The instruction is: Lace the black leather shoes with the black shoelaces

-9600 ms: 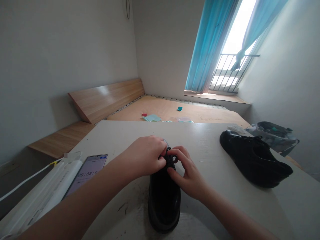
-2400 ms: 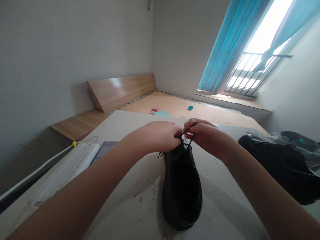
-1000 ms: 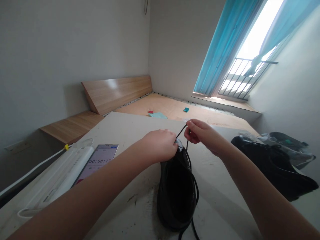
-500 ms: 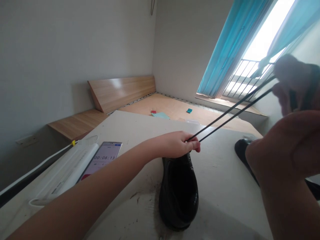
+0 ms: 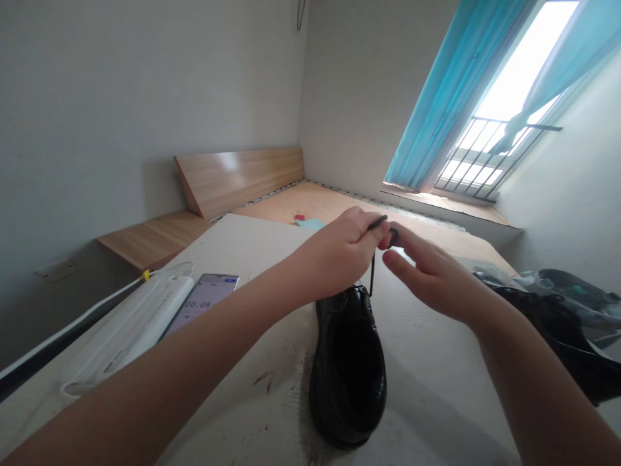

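Above the near middle of the white table [image 5: 252, 252], the left hand [image 5: 344, 249] pinches one black lace [image 5: 372, 275] at its raised end, while the right hand [image 5: 431, 278] stands open, its fingers spread just beside a small lace loop. Directly below both hands sits one black leather shoe [image 5: 347, 382], glossy, toe toward the person, with the lace rising from its top. A second black shoe [image 5: 548, 323] lies to the far right, near a plastic bag [image 5: 567, 281]. To the left lie one phone [image 5: 201, 301] showing a timer and one white power strip [image 5: 130, 330].
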Motion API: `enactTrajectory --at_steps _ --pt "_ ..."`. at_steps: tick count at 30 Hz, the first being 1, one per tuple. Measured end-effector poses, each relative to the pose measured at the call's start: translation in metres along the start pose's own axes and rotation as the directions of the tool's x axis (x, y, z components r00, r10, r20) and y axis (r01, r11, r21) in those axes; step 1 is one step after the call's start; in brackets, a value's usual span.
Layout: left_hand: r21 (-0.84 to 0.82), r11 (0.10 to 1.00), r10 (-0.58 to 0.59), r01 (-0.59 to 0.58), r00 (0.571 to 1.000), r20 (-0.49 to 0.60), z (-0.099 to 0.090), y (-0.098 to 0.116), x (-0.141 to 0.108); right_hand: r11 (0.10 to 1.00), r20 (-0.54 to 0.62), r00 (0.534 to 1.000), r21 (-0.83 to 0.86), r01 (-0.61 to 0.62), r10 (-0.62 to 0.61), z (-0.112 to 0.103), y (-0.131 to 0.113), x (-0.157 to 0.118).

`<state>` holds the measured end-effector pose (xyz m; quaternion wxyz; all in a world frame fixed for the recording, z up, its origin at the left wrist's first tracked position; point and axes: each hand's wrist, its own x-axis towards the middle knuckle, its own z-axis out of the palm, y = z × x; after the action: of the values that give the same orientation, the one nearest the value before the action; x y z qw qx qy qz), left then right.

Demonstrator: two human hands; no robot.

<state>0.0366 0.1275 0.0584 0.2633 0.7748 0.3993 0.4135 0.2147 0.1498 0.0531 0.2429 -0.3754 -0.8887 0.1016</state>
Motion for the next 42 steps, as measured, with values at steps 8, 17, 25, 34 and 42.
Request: enactTrajectory --at_steps 8,17,25,34,42 --pt "0.56 0.813 -0.019 -0.159 0.954 0.299 -0.022 -0.002 -0.004 0.974 0.282 0.955 0.17 -0.149 0.096 0.014 0.019 0.007" --pt "0.751 0.659 -0.444 0.034 0.823 0.353 -0.019 -0.017 -0.009 0.948 0.284 0.911 0.016 -0.317 0.3 0.022 0.034 0.01" --pt "0.849 0.497 -0.499 0.181 0.86 0.109 -0.024 -0.016 -0.006 0.966 0.27 0.929 -0.033 -0.256 0.255 0.024 0.02 0.011" --pt "0.407 0.914 -0.082 -0.006 0.977 0.198 -0.027 0.01 -0.009 0.619 0.306 0.952 0.743 -0.253 0.021 0.018 0.0 0.004" --pt "0.476 0.852 0.122 -0.217 0.967 0.223 -0.009 0.008 -0.01 0.535 0.139 0.951 0.8 -0.272 0.274 0.02 0.0 0.01"
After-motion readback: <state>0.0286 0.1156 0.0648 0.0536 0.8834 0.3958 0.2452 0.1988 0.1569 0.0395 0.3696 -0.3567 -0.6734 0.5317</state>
